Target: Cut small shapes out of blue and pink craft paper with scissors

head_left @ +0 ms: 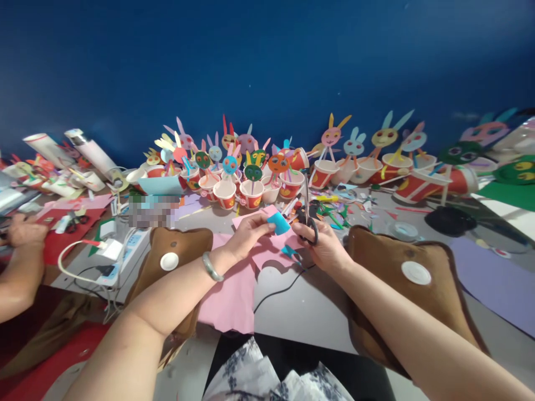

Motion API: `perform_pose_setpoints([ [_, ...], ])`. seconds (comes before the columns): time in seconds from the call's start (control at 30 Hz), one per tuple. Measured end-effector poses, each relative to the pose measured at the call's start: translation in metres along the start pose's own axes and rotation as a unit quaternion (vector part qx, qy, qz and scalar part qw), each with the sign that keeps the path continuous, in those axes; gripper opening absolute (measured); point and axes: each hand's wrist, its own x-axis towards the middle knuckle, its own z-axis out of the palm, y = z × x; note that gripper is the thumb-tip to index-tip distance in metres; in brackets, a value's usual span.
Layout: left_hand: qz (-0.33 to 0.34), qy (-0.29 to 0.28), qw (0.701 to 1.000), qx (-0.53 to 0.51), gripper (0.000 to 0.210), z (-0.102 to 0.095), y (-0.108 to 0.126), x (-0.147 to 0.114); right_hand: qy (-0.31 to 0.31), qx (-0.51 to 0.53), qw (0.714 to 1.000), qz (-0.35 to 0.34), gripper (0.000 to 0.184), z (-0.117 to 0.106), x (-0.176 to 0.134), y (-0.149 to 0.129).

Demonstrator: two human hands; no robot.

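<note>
Between thumb and fingers my left hand [251, 233] pinches a small piece of blue paper [278, 223]. My right hand [328, 248] is closed around the black handles of a pair of scissors [308, 217], whose blades point up and away from me. The scissors are just right of the blue paper, and I see no contact between them. Below the hands, a blue paper scrap [290, 253] lies on pink paper [229, 301] spread over the table.
Paper cups [224, 195] with rabbit-faced paper figures line the back along a blue wall. Brown cushions [409, 295] lie under or beside both forearms. A power strip [129, 250] with cables stands left. Another person's hand [27, 229] rests at far left. Paper scraps [359, 214] litter the right.
</note>
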Motion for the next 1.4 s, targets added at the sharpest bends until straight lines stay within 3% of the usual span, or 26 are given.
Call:
perform_pose_setpoints([
  [0.13,0.046,-0.022,0.998,0.028,0.021,0.0,-0.006,0.0,0.014,-0.055,0.998,-0.024,0.034,-0.001,-0.001,0.004],
  [0.27,0.03,-0.011,0.999,0.041,0.023,-0.001,-0.009,0.0,0.006,-0.106,0.994,-0.033,0.032,0.001,-0.003,0.002],
  [0.43,0.018,-0.023,0.999,0.028,0.021,-0.001,-0.008,-0.002,0.029,-0.098,0.994,-0.034,0.031,0.002,-0.003,0.0],
  [0.63,0.016,-0.005,0.999,0.044,0.024,0.001,-0.008,-0.001,-0.003,-0.129,0.991,-0.038,0.035,0.0,-0.002,0.004],
  [0.8,-0.003,-0.026,0.999,0.043,0.031,0.002,-0.01,-0.001,0.021,-0.148,0.986,-0.069,0.032,0.004,-0.005,0.007],
  [0.97,-0.006,0.017,0.998,0.054,0.035,0.001,-0.014,0.0,0.029,-0.2,0.974,-0.103,0.027,0.007,-0.008,0.008],
  [1.1,-0.041,0.034,0.998,-0.019,0.037,-0.002,-0.013,0.005,0.03,-0.241,0.96,-0.139,0.03,0.003,-0.008,-0.001],
  [1.17,-0.063,0.056,0.995,-0.046,0.038,-0.006,-0.011,0.008,0.012,-0.269,0.951,-0.15,0.033,-0.003,-0.006,-0.009],
  [1.23,-0.08,0.076,0.992,-0.063,0.037,-0.011,-0.008,0.011,-0.045,-0.297,0.944,-0.136,0.038,-0.011,-0.002,-0.019],
  [1.33,-0.09,0.078,0.989,-0.084,0.034,-0.015,-0.003,0.013,-0.203,-0.323,0.92,-0.088,0.05,-0.024,0.003,-0.03],
  [1.4,-0.083,0.076,0.988,-0.105,0.032,-0.017,-0.002,0.014,-0.275,-0.325,0.902,-0.068,0.057,-0.029,0.005,-0.034],
])
